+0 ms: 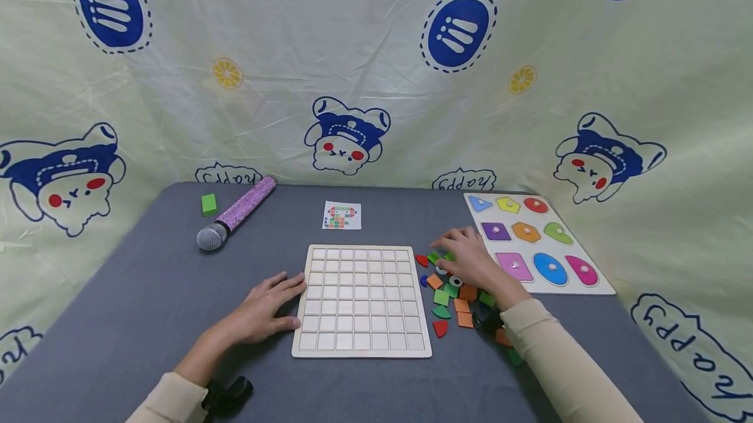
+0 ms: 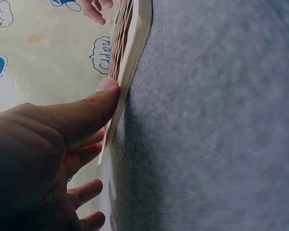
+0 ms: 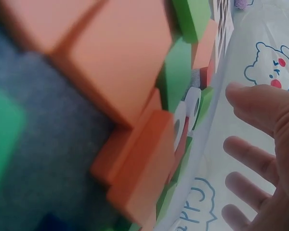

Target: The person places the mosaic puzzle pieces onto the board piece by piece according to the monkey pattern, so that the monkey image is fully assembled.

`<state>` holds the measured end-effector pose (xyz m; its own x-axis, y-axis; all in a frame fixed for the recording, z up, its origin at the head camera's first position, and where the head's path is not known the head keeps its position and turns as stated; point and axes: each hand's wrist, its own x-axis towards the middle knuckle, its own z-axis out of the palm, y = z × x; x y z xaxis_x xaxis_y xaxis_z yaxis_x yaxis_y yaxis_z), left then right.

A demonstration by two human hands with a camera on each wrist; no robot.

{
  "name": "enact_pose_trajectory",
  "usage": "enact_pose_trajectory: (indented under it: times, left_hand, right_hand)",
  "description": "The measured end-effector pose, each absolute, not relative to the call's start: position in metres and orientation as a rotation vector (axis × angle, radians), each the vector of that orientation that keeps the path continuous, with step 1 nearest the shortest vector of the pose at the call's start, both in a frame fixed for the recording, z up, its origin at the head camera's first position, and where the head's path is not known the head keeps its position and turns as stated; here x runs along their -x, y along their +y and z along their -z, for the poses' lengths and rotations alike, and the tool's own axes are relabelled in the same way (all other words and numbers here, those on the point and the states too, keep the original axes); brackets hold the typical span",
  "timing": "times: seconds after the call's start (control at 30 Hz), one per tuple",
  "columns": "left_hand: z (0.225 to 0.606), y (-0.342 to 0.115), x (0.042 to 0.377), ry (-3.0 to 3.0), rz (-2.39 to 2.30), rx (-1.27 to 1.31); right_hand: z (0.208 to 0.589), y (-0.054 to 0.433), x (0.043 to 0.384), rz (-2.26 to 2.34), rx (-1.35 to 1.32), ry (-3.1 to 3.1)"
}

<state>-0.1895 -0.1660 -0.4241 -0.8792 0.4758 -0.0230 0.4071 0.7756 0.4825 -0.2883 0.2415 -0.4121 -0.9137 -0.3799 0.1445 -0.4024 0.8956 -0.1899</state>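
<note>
You were at a grey-covered table point(image 1: 165, 305), with the wooden grid board point(image 1: 361, 305) laid flat in front of you. None of its visible cells held a piece, so I judged the work to be at its outset, with every cell in sight unfilled. The shape board point(image 1: 523, 216), its coloured shapes seated, lay flat to the right.

Between the two boards and towards you spread the loose pieces point(image 1: 441, 297): green and orange squares, red and green curved bits, white rings. All of these lay outside the grid board, and your arm hid some.

Your left hand point(image 1: 265, 308) touched the grid board's left edge with thumb and fingertips, steadying it, I judged, rather than clasping it. Your right hand point(image 1: 465, 256) hung over the far end of the pieces, fingers loose and apart, with nothing visible in its grasp.

The microphone point(image 1: 246, 206) lay beyond your left hand. The picture card point(image 1: 342, 216), showing a small coloured pattern, lay just behind the grid board. Smallest, a green block point(image 1: 208, 204) sat alone near the microphone.
</note>
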Motion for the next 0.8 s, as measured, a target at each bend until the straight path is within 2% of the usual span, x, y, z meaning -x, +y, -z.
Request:
enact_pose_trajectory:
  times: [0.8]
  left_hand:
    - [0.426, -0.169, 0.193, 2.739, -0.775, -0.770]
  right_hand:
    - [0.417, 0.230, 0.302, -0.191, -0.838, -3.017]
